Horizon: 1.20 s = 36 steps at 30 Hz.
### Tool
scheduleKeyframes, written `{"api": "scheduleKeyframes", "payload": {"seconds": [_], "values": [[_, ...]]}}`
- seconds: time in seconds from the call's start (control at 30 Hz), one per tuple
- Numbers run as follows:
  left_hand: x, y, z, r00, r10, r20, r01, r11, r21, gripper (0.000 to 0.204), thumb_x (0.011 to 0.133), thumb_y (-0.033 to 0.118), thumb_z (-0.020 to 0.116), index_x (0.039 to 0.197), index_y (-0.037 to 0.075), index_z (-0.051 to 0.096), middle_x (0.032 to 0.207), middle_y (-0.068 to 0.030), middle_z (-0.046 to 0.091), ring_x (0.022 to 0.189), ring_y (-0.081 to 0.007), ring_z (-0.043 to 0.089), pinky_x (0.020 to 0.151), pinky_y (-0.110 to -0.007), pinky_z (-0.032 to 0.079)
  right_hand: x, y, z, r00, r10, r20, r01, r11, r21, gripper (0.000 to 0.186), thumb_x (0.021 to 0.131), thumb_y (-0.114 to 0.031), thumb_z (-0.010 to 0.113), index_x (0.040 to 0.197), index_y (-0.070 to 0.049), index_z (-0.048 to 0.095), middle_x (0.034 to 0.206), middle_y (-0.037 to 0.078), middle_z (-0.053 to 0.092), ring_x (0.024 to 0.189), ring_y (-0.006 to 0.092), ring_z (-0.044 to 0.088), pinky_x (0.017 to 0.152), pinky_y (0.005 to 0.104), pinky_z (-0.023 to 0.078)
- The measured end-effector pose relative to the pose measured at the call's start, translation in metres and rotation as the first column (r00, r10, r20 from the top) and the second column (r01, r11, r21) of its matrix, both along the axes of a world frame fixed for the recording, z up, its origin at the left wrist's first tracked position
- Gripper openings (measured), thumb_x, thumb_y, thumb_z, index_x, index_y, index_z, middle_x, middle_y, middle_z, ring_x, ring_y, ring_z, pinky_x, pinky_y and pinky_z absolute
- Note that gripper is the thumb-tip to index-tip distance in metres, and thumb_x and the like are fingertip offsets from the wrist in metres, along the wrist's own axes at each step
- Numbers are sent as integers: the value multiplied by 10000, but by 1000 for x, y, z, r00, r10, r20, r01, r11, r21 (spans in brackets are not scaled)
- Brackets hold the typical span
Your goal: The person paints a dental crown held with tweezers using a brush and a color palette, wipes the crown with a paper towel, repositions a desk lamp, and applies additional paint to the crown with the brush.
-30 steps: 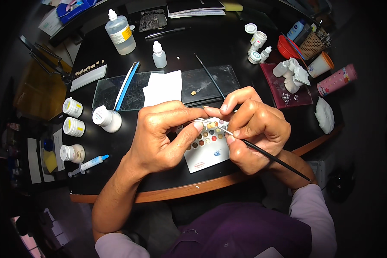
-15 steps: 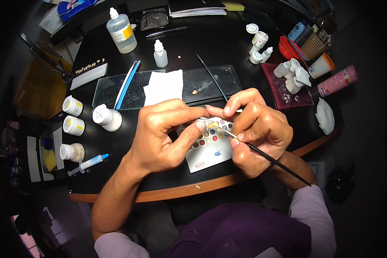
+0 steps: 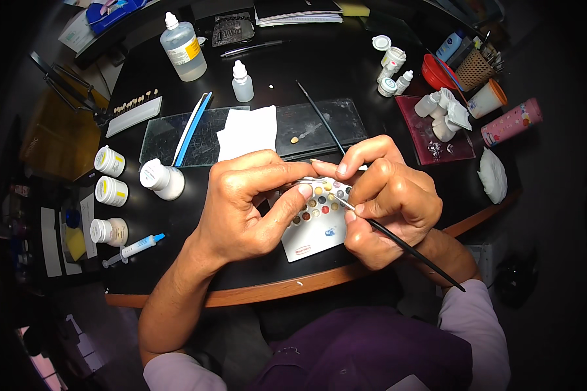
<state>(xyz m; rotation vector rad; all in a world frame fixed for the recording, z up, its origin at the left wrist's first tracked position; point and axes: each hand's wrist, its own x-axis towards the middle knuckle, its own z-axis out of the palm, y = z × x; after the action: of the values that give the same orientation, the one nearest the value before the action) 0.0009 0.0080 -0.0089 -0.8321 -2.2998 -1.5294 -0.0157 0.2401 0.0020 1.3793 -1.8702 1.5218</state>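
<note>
- The likeliest slip, as I judged it, was the brush tip (image 3: 346, 205) touching a wrong colour on the white palette card (image 3: 316, 228), since both hands crowded right above its dots.
- The left hand (image 3: 241, 208) was pinched shut on a thin metal tool (image 3: 310, 181), just above the card's upper edge.
- The right hand (image 3: 388, 195) was clamped on the long dark brush (image 3: 411, 247), whose handle ran past the card's right side.

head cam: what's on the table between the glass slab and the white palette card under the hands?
Mostly the hands: the left hand and right hand cover the stretch between the glass slab and the palette card. The bit that shows is bare black table.
</note>
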Motion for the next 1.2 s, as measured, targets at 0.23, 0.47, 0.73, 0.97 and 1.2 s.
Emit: {"api": "scheduleKeyframes", "payload": {"seconds": [0.23,0.47,0.73,0.97,1.2], "values": [[2,-1,5,999,-13,34,14,1000,-28,271,894,44,725,1144,-7,816,742,-90,688,646,-129,628,614,-276,463,-1,-5,-2,996,-83,-37,79,993,-85,254,604,121,667,739,-52,537,702,58,585,850,307,694,734,387,589],[2,-2,4,1000,-14,3,15,1000,-26,293,878,53,732,1154,17,823,761,-70,694,624,-109,565,573,-270,406,-1,-3,-3,999,-34,9,34,992,-120,242,603,103,668,736,-56,544,708,52,601,852,301,701,718,376,584],[0,-3,3,1000,-23,-15,22,999,-38,304,870,65,737,1158,29,827,786,-63,711,628,-98,552,554,-265,382,-2,3,-2,999,23,35,-22,999,-32,133,744,84,607,785,-13,525,755,102,580,977,275,610,915,578,680],[0,-2,4,1000,-23,-7,23,999,-32,300,872,71,736,1155,29,827,804,-70,727,635,-102,561,559,-264,392,-2,2,-2,999,23,43,-21,999,-32,136,743,90,601,786,-13,522,755,103,580,975,272,608,912,575,682],[2,-3,2,1000,-23,-10,22,999,-33,298,873,75,737,1153,29,827,819,-74,739,637,-101,562,559,-264,395,-1,1,-2,999,-7,50,11,996,-86,168,679,88,621,751,-39,535,734,78,591,914,275,651,806,467,635]]}}
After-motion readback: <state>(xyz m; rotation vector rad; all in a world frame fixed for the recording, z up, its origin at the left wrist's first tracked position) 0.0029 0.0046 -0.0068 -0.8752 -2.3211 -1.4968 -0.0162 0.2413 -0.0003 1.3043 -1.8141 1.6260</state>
